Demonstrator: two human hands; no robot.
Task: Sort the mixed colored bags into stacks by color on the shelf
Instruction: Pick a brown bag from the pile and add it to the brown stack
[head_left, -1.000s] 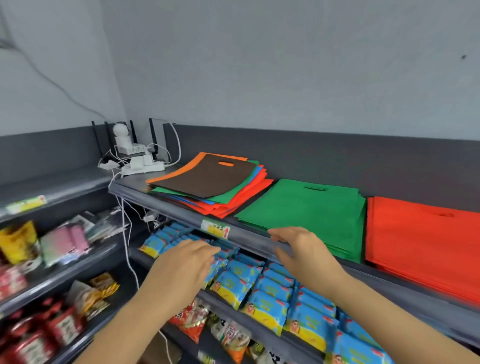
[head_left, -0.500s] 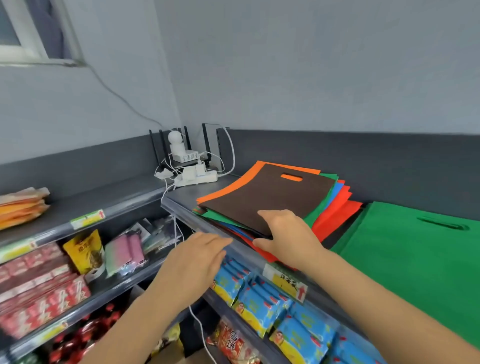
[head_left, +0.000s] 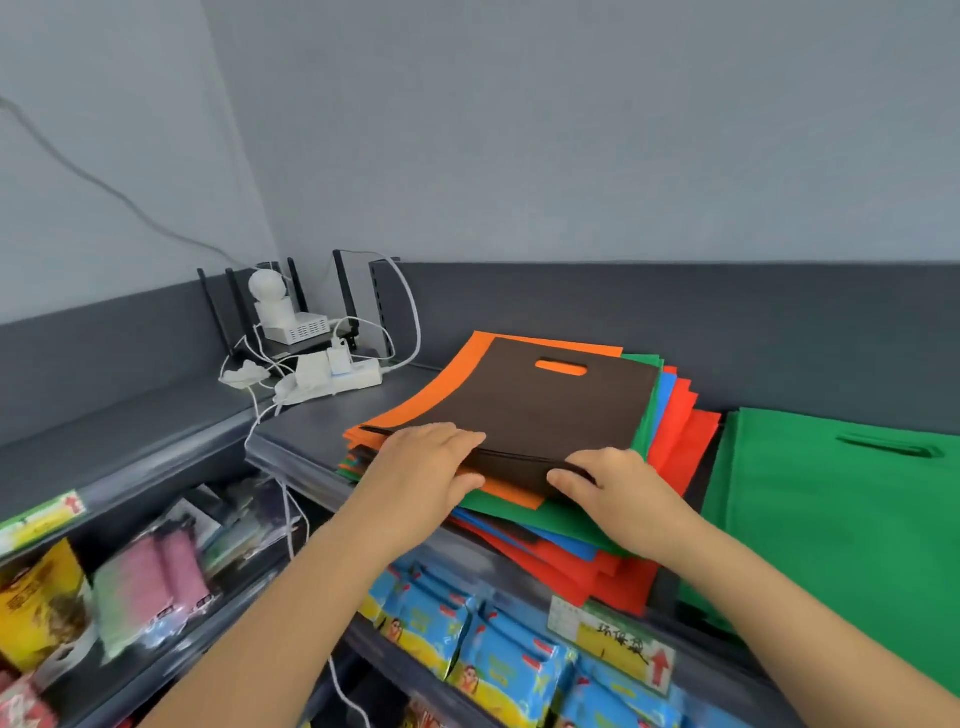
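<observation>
Grips 1 brown bag's (head_left: 545, 410) near edge, left hand (head_left: 423, 467) and right hand (head_left: 618, 491) both curled; 1 green stack (head_left: 841, 519) beside.

Bag colours around the brown bag (head_left: 545, 410)
Orange bag (head_left: 447, 384) directly beneath it, green bag (head_left: 519, 513), blue bag (head_left: 566, 545) and red bags (head_left: 608, 582) lower; plain green stack (head_left: 841, 519) to its right; grey shelf (head_left: 311, 415) underneath.

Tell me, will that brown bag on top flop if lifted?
Probably floppy: the thin brown fabric bag bends at its near edge where the left hand and right hand hold it. Likely light, being thin. It might slide off the orange fabric bag beneath.
</observation>
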